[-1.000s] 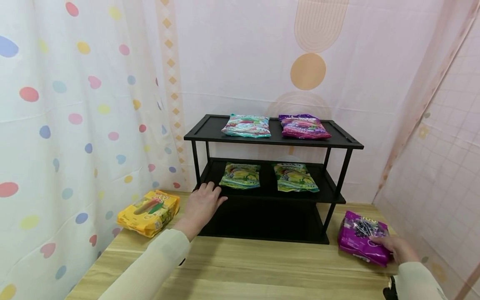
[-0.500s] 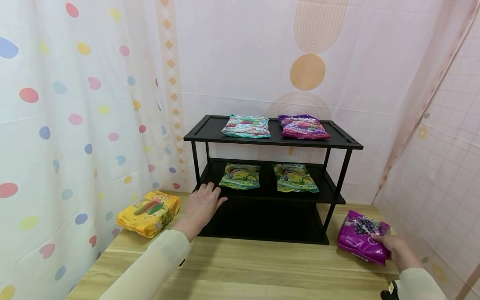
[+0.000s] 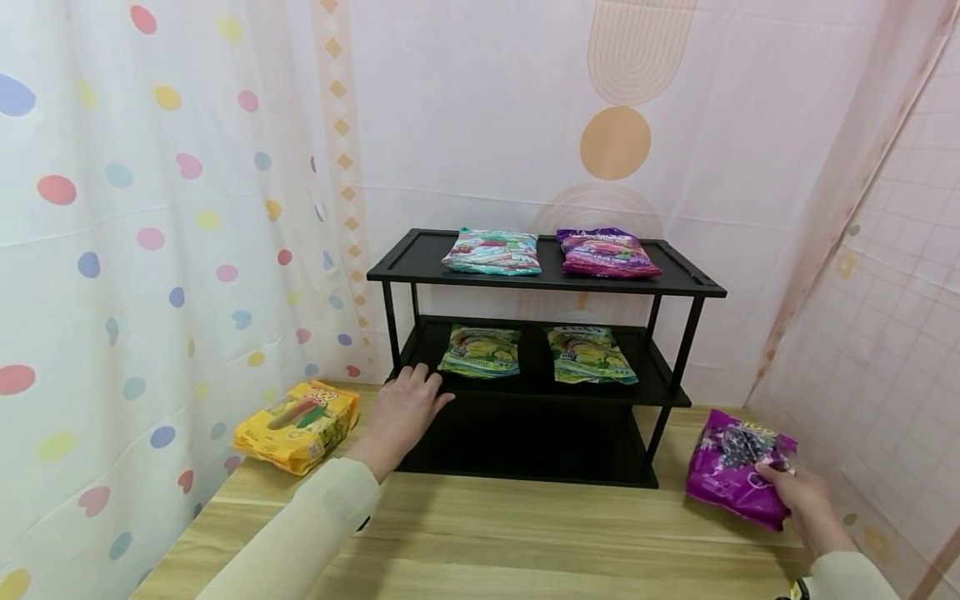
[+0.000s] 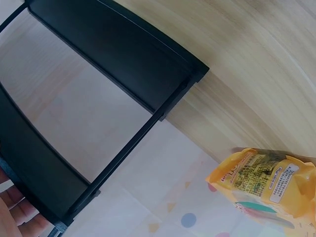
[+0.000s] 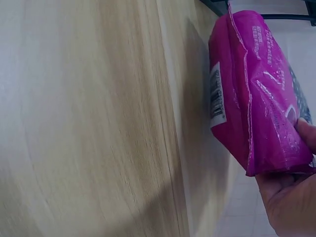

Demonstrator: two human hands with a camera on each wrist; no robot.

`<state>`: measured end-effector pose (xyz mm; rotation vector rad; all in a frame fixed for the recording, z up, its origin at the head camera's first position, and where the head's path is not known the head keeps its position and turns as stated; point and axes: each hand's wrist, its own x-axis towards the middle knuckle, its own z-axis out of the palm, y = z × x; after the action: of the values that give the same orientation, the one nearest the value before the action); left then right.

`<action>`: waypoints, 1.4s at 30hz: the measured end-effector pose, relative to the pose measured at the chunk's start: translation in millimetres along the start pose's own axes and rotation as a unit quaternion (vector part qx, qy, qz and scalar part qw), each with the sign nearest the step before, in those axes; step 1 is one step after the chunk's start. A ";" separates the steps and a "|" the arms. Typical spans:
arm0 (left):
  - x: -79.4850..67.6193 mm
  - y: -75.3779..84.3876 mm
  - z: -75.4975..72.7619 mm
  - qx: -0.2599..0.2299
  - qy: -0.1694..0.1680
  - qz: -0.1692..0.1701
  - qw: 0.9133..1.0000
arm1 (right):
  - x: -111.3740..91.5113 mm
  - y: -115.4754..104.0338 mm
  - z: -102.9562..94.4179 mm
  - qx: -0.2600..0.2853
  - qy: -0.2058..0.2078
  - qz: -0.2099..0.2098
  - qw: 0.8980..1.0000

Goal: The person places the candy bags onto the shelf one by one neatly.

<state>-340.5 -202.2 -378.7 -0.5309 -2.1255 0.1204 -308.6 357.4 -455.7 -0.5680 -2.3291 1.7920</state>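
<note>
My left hand [image 3: 405, 410] grips the left front corner of the middle tier of a black three-tier shelf rack [image 3: 525, 398]. In the left wrist view its fingers [image 4: 23, 211] lie along the tier's rim. My right hand [image 3: 801, 492] holds a purple snack bag [image 3: 738, 471] with a grape picture, its thumb on the front and its other fingers behind. In the right wrist view the bag [image 5: 261, 98] leans over the table, its barcode side facing the camera. A yellow snack bag [image 3: 298, 425] lies on the table left of the rack.
On the top tier sit a white-and-teal bag [image 3: 493, 252] and a purple-pink bag [image 3: 607, 254]. Two green-yellow bags [image 3: 480, 352] lie on the middle tier. Patterned curtains [image 3: 187, 250] enclose the wooden table [image 3: 525, 533] at the back and both sides.
The purple bag has shifted slightly right and up, with my right hand still holding it. My left hand and the rack have stayed in place.
</note>
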 end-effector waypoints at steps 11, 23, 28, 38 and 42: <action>0.6 0.2 -1.5 0.002 -0.021 -0.005 1.000 | -10.0 -14.5 -4.2 0.030 0.031 -0.008 0.999; 0.7 1.6 -2.7 0.007 -0.021 -0.006 1.000 | -14.3 -29.0 -7.6 0.091 0.049 -0.044 0.994; 0.2 0.8 -1.5 0.009 -0.010 -0.004 1.000 | -21.1 -38.3 -6.0 0.127 0.073 -0.045 0.988; 0.6 0.4 -0.2 0.012 -0.011 -0.003 1.000 | -36.2 -52.1 -4.0 0.223 0.134 -0.077 0.962; 0.2 -0.1 0.3 0.011 -0.012 -0.003 1.000 | -41.6 -59.2 -2.9 0.259 0.146 -0.095 0.950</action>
<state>-340.8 -202.2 -378.7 -0.5122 -2.1473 0.1487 -281.6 331.3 -393.7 -0.4637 -1.5729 1.9574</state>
